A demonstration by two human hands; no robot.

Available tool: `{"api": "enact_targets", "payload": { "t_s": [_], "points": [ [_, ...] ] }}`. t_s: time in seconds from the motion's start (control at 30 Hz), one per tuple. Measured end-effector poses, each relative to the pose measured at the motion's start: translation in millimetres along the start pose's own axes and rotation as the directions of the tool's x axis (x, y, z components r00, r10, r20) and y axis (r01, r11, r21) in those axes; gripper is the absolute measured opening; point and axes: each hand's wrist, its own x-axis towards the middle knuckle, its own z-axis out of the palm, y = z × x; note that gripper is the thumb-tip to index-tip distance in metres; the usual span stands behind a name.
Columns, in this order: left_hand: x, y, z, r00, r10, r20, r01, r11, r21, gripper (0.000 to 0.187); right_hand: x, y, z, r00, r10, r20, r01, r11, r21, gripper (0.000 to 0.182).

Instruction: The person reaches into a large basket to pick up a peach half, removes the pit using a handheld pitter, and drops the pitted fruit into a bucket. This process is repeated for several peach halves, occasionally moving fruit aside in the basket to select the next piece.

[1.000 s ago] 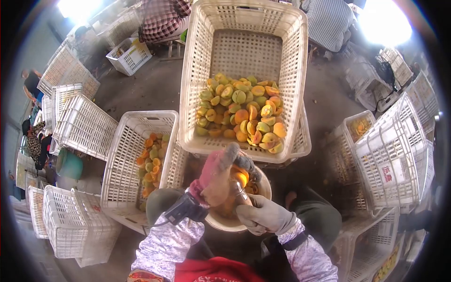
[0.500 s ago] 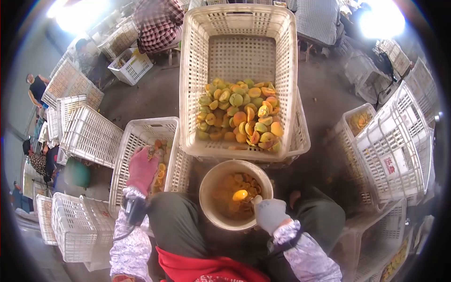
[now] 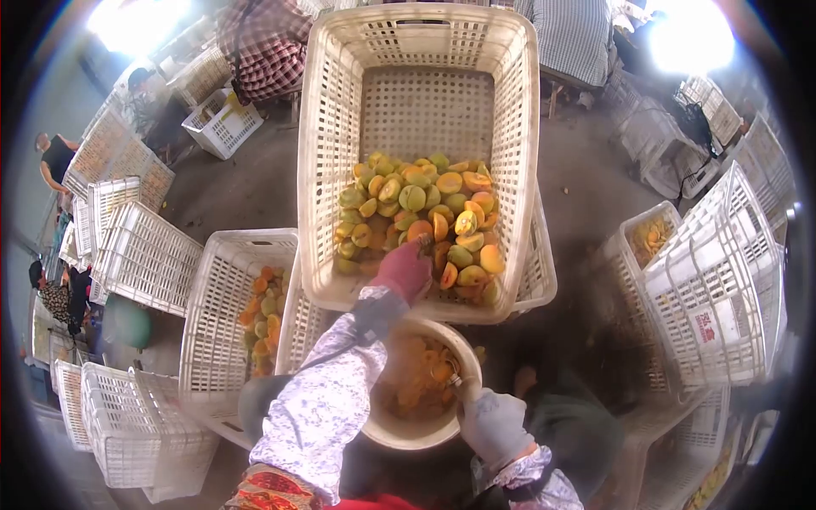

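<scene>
My left hand [image 3: 405,272], in a pink glove, reaches over the near wall of the large white crate [image 3: 311,170]. Its fingers stretch out to the near side of a heap of peach halves [image 3: 413,197], fingertips right at the fruit. In a pale grey glove, my right hand [image 3: 495,425] is closed around a small tool with a metal loop tip [image 3: 455,380], at the right rim of a cream bucket [image 3: 466,344]. Orange scraps [image 3: 416,374] lie inside the bucket. My left sleeve passes over the bucket's left side and hides part of it.
A white crate [image 3: 200,340] at left holds more peach halves [image 3: 265,314]. The large crate rests on another crate [image 3: 544,255]. Stacked crates stand at far left [image 3: 140,255] and right [image 3: 710,289]. People sit at the back, one in a checked shirt [image 3: 263,51].
My left hand has moved from the left crate across to the fruit in the large crate. The bright orange piece at the tool's tip no longer shows there; my right hand stays at the bucket.
</scene>
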Motion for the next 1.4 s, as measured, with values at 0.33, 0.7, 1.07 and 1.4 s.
{"api": "enact_targets", "payload": {
  "t_s": [0.33, 0.7, 1.07, 1.4],
  "points": [
    [-59.9, -3.7, -74.0, 0.934, 0.149, 0.325, 0.275, 0.282, -0.919, 0.043, 18.9, -5.6, -33.1, 0.96, 0.143, -0.242, -0.06, 0.946, 0.318, 0.018],
    [-174.0, 54.6, -78.3, 0.955, 0.149, 0.256, 0.264, -0.041, -0.964, 0.038, 26.7, -32.0, -34.8, 0.965, 0.002, -0.264, 0.1, 0.924, 0.37, 0.034],
    [-179.3, 52.5, -69.3, 0.935, -0.208, 0.287, 0.34, 0.295, -0.893, 0.032, 30.9, -36.6, -19.1, 0.977, -0.013, -0.215, 0.084, 0.942, 0.324, 0.024],
    [-173.5, 73.3, -85.1, 0.97, 0.142, 0.197, 0.102, 0.5, -0.86, 0.041, 27.7, -29.1, -19.6, 0.996, -0.06, -0.061, 0.084, 0.841, 0.535, 0.038]
  ]
}}
